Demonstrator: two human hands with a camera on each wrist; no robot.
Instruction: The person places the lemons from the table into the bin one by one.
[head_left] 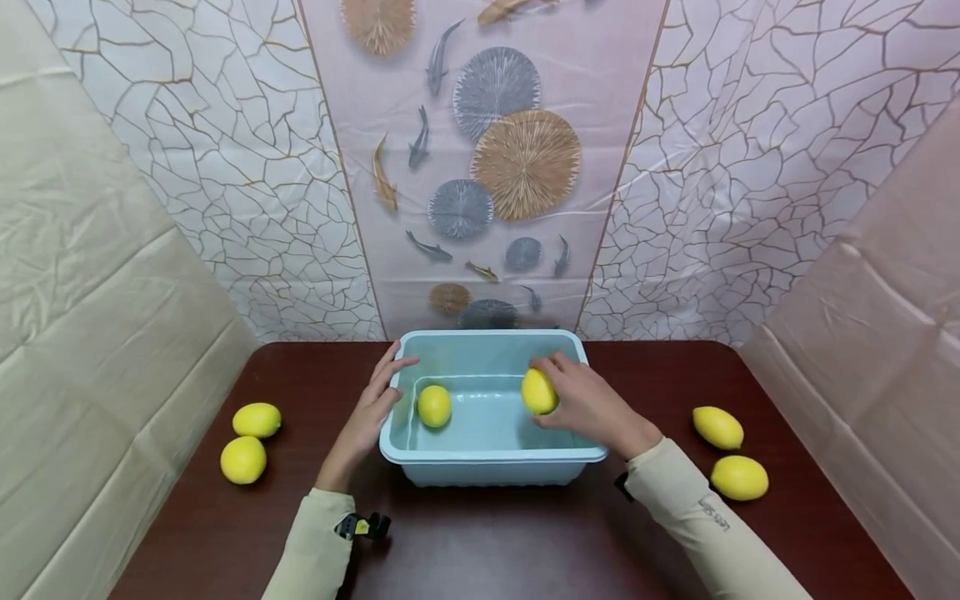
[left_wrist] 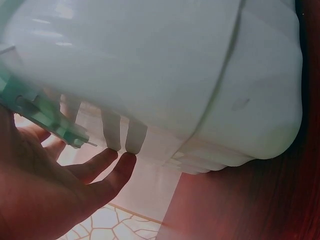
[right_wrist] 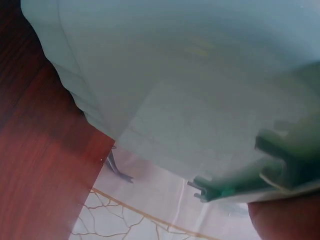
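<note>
A light-blue plastic basin (head_left: 493,457) stands on the dark red table, with one yellow lemon (head_left: 434,407) lying in its left part. My right hand (head_left: 588,404) reaches over the right rim and holds another lemon (head_left: 539,392) between thumb and fingers. At the basin's left end rests my left hand (head_left: 371,412), its fingers spread and fairly straight. In the left wrist view two fingertips of the left hand (left_wrist: 75,185) touch the basin's outer wall (left_wrist: 150,65). The right wrist view shows mostly the basin wall (right_wrist: 165,90); the held lemon is out of its sight.
Two lemons (head_left: 243,460) lie close together on the left of the table (head_left: 487,533). Another two lemons (head_left: 739,477) lie on the right. Behind the table hangs a patterned cloth (head_left: 465,275), and plain beige cloth (head_left: 862,350) closes both sides.
</note>
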